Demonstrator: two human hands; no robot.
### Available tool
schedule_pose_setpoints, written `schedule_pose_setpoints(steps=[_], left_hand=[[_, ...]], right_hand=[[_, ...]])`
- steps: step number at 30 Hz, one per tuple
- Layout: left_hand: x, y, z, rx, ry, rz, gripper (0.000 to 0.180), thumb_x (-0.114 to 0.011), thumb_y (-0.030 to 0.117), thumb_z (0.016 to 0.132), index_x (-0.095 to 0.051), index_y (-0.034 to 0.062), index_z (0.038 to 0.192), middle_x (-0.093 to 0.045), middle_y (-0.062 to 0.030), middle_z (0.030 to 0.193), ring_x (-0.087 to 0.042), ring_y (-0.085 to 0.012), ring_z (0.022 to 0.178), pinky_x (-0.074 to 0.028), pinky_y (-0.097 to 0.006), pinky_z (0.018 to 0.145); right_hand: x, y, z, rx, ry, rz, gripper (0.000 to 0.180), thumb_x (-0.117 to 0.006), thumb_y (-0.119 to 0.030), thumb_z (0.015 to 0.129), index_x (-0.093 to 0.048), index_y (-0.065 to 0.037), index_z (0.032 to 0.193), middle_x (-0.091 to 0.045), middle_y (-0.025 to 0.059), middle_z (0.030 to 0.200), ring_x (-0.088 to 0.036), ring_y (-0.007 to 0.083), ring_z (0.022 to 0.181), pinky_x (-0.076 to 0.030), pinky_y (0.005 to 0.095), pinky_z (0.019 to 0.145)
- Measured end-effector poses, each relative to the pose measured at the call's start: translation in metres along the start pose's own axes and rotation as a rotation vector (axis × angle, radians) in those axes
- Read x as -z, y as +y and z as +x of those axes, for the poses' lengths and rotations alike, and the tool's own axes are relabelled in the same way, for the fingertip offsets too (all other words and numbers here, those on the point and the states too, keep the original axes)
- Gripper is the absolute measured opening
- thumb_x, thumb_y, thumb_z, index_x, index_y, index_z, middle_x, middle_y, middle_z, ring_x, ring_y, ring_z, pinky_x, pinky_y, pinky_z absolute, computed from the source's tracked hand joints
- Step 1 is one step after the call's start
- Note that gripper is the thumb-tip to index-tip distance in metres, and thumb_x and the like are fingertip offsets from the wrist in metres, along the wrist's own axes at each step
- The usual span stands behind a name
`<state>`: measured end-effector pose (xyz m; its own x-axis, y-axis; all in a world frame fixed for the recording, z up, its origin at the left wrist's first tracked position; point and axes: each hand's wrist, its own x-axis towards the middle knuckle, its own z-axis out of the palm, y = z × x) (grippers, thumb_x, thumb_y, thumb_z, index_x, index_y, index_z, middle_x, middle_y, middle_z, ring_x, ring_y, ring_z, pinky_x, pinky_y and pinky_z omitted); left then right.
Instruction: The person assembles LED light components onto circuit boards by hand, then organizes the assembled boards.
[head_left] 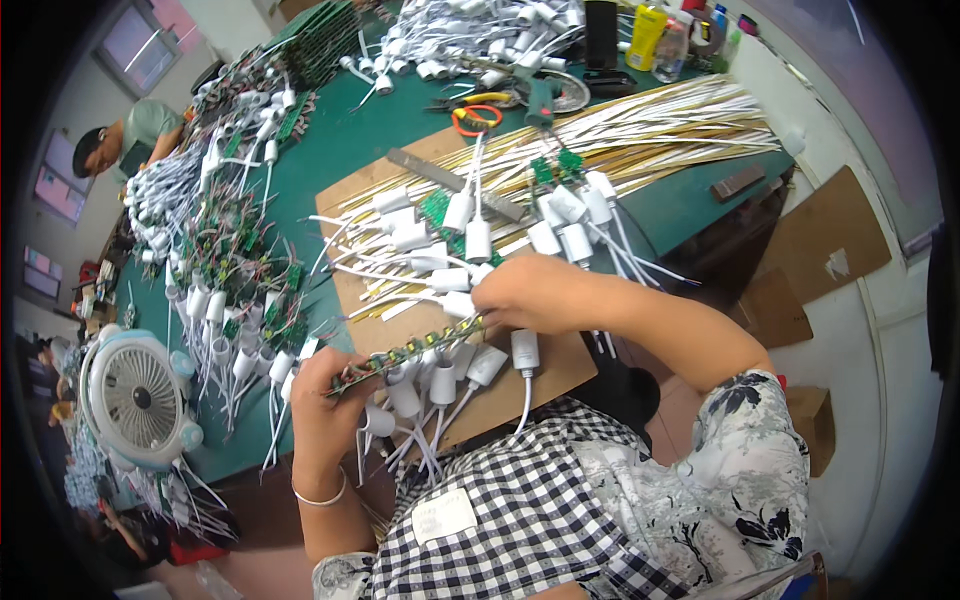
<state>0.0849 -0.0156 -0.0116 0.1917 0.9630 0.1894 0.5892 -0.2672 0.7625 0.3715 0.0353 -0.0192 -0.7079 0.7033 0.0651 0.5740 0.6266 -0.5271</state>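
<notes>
A narrow green circuit board strip (420, 347), lined with small parts, is held slantwise above the cardboard. My left hand (325, 380) is closed around its left end. At its right end, my right hand (525, 292) has its fingers pinched together; whether they also grip a wire there is hidden. White cylindrical sockets with white cords (442, 383) hang below the strip. Just beyond it, more white sockets (410, 237) lie in a row around a green board (437, 210). A single socket (525, 348) rests on the cardboard (560, 365) near my body.
Long white and yellow strips (660, 125) spread across the green table (690, 215). A metal bar (430, 172), orange-handled pliers (476, 118) and bottles (648, 38) lie or stand farther back. Heaped boards and sockets (235, 225) fill the left side, beside a fan (140, 395). Another person (135, 140) sits at far left.
</notes>
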Motion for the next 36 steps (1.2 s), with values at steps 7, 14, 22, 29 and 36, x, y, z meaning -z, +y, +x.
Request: schedule_pose_setpoints(steps=[7, 14, 22, 29, 36], left_hand=[[-0.002, -0.013, 0.013, 0.313, -0.057, -0.414, 0.012, -0.066, 0.0, 0.074, -0.056, 0.0026, 0.081, -0.058, -0.0011, 0.067, -0.052, -0.0076, 0.059, -0.039, -0.021, 0.054], [-0.001, -0.036, 0.024, 0.343, -0.154, -0.667, 0.02, -0.067, 0.002, 0.076, -0.053, 0.0021, 0.091, -0.06, -0.0047, 0.076, -0.059, -0.0127, 0.065, -0.049, -0.024, 0.059], [0.006, -0.04, 0.015, 0.366, -0.053, -0.84, 0.03, -0.072, 0.009, 0.071, -0.051, 0.0034, 0.092, -0.057, -0.006, 0.079, -0.058, -0.0158, 0.063, -0.05, -0.027, 0.058], [0.009, -0.037, 0.018, 0.326, -0.08, -0.858, 0.026, -0.07, 0.004, 0.074, -0.053, 0.0025, 0.094, -0.061, -0.0079, 0.082, -0.06, -0.016, 0.067, -0.052, -0.027, 0.06], [0.013, -0.026, 0.023, 0.286, -0.045, -0.881, 0.025, -0.069, 0.003, 0.075, -0.053, 0.0022, 0.095, -0.06, -0.0068, 0.083, -0.059, -0.0132, 0.066, -0.052, -0.025, 0.059]], right_hand=[[0.046, 0.002, -0.012, -0.088, 0.342, 0.501, 0.012, -0.064, -0.012, 0.081, -0.059, -0.002, 0.085, -0.058, 0.0054, 0.079, -0.054, 0.0161, 0.071, -0.044, 0.0291, 0.066], [-0.016, 0.026, -0.008, -0.092, 0.276, 0.097, 0.056, -0.074, -0.035, 0.068, -0.057, -0.002, 0.111, -0.055, 0.0115, 0.102, -0.05, 0.0297, 0.099, -0.039, 0.0382, 0.088], [-0.018, 0.013, -0.006, 0.025, 0.226, 0.43, 0.035, -0.071, -0.029, 0.074, -0.064, -0.003, 0.097, -0.06, 0.0103, 0.093, -0.055, 0.0248, 0.092, -0.042, 0.0331, 0.083], [-0.028, -0.011, 0.014, -0.316, 0.451, 1.022, 0.02, -0.058, -0.018, 0.089, -0.067, 0.0, 0.09, -0.064, 0.0029, 0.084, -0.055, 0.0053, 0.077, -0.043, 0.0207, 0.07], [-0.014, -0.008, 0.017, -0.03, 0.574, 1.43, 0.025, -0.055, -0.02, 0.091, -0.063, 0.002, 0.098, -0.065, 0.0099, 0.093, -0.06, 0.0132, 0.082, -0.047, 0.0264, 0.077]])
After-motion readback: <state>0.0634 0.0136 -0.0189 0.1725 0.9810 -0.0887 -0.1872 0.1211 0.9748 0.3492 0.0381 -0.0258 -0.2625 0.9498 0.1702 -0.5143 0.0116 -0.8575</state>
